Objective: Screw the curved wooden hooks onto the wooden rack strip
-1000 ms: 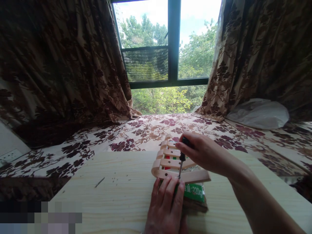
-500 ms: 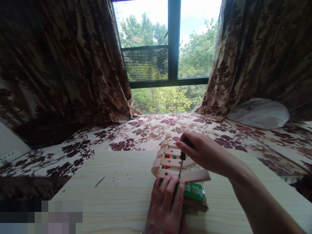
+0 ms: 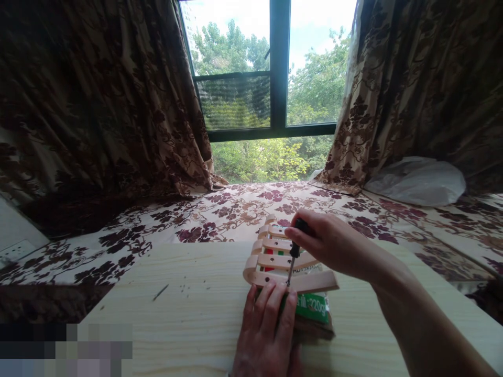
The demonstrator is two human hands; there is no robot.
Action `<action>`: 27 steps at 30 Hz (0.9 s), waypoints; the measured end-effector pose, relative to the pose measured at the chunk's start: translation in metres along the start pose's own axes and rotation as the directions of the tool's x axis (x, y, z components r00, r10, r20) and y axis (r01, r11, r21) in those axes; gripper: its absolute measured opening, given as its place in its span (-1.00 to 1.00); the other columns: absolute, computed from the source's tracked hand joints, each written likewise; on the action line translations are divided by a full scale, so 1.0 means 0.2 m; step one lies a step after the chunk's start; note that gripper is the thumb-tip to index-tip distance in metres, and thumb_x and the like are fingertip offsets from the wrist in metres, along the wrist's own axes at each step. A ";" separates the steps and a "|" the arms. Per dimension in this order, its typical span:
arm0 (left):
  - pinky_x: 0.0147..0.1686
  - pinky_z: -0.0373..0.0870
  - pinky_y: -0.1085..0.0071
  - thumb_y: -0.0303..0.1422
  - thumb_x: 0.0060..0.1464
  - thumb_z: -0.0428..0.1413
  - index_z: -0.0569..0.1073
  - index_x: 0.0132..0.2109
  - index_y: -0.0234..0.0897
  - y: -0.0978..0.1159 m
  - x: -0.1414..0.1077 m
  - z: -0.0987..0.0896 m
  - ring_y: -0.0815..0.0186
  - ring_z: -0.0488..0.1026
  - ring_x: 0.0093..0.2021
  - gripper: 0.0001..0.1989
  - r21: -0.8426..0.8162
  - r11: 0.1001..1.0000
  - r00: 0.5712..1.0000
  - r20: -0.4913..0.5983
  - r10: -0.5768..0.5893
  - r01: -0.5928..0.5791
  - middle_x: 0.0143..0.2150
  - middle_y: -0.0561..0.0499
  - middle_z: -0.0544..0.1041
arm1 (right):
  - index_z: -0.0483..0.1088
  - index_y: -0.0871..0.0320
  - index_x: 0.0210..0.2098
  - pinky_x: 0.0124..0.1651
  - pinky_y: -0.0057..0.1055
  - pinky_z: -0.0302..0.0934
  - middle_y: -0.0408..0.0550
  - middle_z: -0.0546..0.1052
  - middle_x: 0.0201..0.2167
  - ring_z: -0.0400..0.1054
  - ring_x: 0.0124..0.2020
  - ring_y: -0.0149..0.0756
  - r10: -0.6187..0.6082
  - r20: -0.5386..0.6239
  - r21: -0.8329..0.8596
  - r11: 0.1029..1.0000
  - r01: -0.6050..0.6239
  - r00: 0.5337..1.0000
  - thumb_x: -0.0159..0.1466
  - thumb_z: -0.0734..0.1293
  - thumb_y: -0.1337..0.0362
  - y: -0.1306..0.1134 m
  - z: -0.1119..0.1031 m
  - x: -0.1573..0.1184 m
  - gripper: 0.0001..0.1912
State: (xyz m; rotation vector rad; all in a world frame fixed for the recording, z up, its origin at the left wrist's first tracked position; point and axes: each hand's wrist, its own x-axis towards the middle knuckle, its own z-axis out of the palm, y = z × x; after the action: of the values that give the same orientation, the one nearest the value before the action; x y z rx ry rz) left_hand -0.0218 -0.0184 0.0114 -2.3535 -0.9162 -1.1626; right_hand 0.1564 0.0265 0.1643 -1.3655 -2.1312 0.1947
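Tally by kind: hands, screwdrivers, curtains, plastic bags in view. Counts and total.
Hands: 2 (left hand, right hand)
Screwdriver: 1
Curtains: 2 (left curtain, right curtain)
Plastic bag: 1
Total: 6

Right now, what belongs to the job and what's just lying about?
In the job:
screwdriver, in right grip
slatted wooden piece, touched by left grip
green-labelled packet beneath

Lying about:
white plastic bag
thin dark piece on the board
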 end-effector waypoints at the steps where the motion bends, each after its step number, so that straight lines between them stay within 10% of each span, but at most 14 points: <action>1: 0.23 0.01 0.07 -0.34 0.16 -0.08 0.25 0.19 -0.36 0.00 0.00 0.00 0.10 0.15 0.25 -0.54 0.004 1.000 1.000 -0.013 0.004 -0.004 0.14 -0.17 0.36 | 0.29 0.16 -0.39 -0.46 -0.47 -0.01 -0.17 0.36 -0.55 0.15 -0.52 -0.43 -0.016 0.004 0.011 1.000 0.016 1.000 0.31 0.17 0.12 -0.01 -0.01 -0.01 -0.75; 7: 0.21 0.06 0.08 -0.30 0.15 -0.09 0.29 0.16 -0.37 0.00 0.00 0.03 0.09 0.20 0.21 -0.54 0.035 0.999 0.995 -0.098 0.030 -0.027 0.10 -0.18 0.40 | 0.34 0.12 -0.30 -0.45 -0.52 0.02 -0.24 0.36 -0.54 0.13 -0.53 -0.49 -0.163 0.102 0.144 0.978 0.148 0.981 0.30 0.21 0.18 -0.05 -0.05 -0.05 -0.84; 27: 0.22 0.03 0.08 -0.33 0.14 -0.09 0.29 0.16 -0.37 0.00 0.01 0.02 0.10 0.19 0.22 -0.55 0.029 1.000 0.998 -0.067 0.011 -0.009 0.10 -0.18 0.39 | 0.32 0.15 -0.38 -0.48 -0.50 0.00 -0.19 0.37 -0.56 0.13 -0.53 -0.46 -0.066 0.023 0.077 0.995 0.064 0.998 0.30 0.19 0.15 -0.02 -0.02 -0.02 -0.78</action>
State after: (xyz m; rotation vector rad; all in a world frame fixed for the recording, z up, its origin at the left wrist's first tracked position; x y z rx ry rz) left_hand -0.0184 -0.0156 0.0097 -2.2796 -0.8910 -1.2085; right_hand 0.1575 0.0202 0.1680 -1.2546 -2.1634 0.2661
